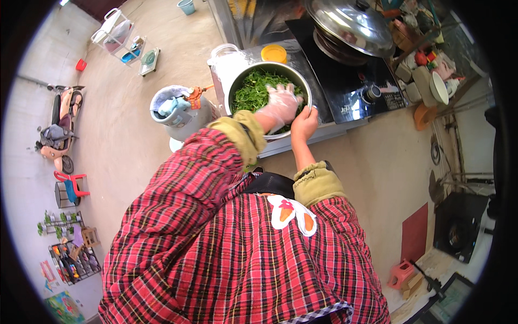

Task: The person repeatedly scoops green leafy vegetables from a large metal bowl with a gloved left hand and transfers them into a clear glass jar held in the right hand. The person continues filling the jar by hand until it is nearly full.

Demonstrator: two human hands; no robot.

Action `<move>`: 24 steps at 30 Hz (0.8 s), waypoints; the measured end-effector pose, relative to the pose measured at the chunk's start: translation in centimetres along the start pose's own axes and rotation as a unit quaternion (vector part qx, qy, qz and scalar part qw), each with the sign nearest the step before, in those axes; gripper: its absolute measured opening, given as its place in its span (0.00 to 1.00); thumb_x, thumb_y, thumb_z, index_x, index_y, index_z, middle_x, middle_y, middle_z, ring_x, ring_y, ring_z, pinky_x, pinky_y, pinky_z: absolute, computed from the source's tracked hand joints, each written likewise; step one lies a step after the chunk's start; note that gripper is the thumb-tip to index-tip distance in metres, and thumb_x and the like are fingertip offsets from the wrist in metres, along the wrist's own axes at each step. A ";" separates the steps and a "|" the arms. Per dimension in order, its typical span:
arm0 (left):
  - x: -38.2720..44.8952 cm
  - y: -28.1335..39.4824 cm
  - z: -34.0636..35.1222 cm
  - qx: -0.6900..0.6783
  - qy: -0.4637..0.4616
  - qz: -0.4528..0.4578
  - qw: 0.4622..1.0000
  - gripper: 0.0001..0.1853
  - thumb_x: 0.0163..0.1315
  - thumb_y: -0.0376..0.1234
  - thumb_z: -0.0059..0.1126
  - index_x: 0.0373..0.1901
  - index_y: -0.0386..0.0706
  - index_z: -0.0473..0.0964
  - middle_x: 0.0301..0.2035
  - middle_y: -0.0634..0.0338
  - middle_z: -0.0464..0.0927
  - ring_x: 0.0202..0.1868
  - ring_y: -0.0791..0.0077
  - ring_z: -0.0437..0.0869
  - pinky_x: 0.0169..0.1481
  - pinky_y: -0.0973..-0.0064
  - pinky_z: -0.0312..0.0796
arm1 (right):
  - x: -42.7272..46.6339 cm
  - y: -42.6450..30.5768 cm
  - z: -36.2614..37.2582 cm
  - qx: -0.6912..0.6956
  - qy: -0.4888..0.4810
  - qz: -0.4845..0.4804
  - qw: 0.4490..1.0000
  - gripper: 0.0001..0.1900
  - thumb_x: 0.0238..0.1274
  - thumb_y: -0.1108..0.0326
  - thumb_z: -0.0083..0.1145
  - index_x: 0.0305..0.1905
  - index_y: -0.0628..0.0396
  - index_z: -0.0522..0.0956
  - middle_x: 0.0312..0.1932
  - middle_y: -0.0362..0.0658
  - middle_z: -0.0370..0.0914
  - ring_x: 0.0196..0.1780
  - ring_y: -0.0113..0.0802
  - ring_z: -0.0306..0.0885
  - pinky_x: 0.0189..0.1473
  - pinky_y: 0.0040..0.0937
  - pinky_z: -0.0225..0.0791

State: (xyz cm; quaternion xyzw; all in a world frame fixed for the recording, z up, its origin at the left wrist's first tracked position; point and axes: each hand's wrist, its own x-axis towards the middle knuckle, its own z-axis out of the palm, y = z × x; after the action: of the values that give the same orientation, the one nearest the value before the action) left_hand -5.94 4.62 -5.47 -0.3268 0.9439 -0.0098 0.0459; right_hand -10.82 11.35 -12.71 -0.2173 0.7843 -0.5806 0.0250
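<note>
A round metal pot [233, 87] holds chopped green leaves [251, 91] and stands on the counter before me. My left hand [282, 103], in a clear plastic glove, lies on the leaves with its fingers spread; any leaves beneath the palm are hidden. Bare, my right hand [304, 123] grips the pot's near right rim, thumb at the edge. Just behind the pot sits a yellow lidded tub [274, 54]. White plastic bags or film [228, 60] lie at its back left.
Right of the pot, a black cooktop [348, 97] carries a pan with a domed metal lid [352, 24]. A grey gas cylinder [190, 123] with an orange regulator [195, 94] stands left of the counter. A cluttered shelf with a white bowl [438, 88] is at the right.
</note>
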 end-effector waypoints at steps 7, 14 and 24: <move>2.1 -2.2 1.6 -0.058 0.052 0.035 0.996 0.13 0.52 0.33 0.55 0.38 0.52 0.83 0.35 0.55 0.79 0.41 0.57 0.82 0.43 0.62 0.74 | -0.1 0.1 -0.1 -0.008 -0.018 0.000 1.000 0.12 0.67 0.62 0.49 0.43 0.61 0.76 0.35 0.56 0.80 0.39 0.57 0.77 0.41 0.47 0.68; -0.3 -7.9 -1.6 -0.279 0.171 0.053 0.944 0.17 0.37 0.22 0.55 0.34 0.42 0.77 0.35 0.50 0.77 0.44 0.49 0.78 0.49 0.62 0.70 | -0.2 -0.1 -0.1 -0.011 -0.024 0.013 1.000 0.12 0.67 0.63 0.49 0.44 0.60 0.76 0.35 0.55 0.80 0.39 0.57 0.77 0.41 0.48 0.68; -5.9 -10.1 -0.7 -0.253 -0.022 -0.082 0.964 0.32 0.47 0.38 0.66 0.56 0.40 0.70 0.52 0.36 0.71 0.54 0.43 0.75 0.60 0.62 0.68 | -0.4 -0.3 -0.1 -0.001 -0.007 -0.005 1.000 0.12 0.67 0.62 0.50 0.42 0.61 0.76 0.31 0.54 0.79 0.35 0.55 0.76 0.38 0.46 0.67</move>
State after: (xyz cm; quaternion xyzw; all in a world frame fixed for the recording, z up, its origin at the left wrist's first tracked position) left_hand 4.84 0.28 -3.83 -0.4044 0.8844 0.2324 -0.0185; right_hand -10.37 11.48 -12.47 -0.2249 0.7838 -0.5782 0.0275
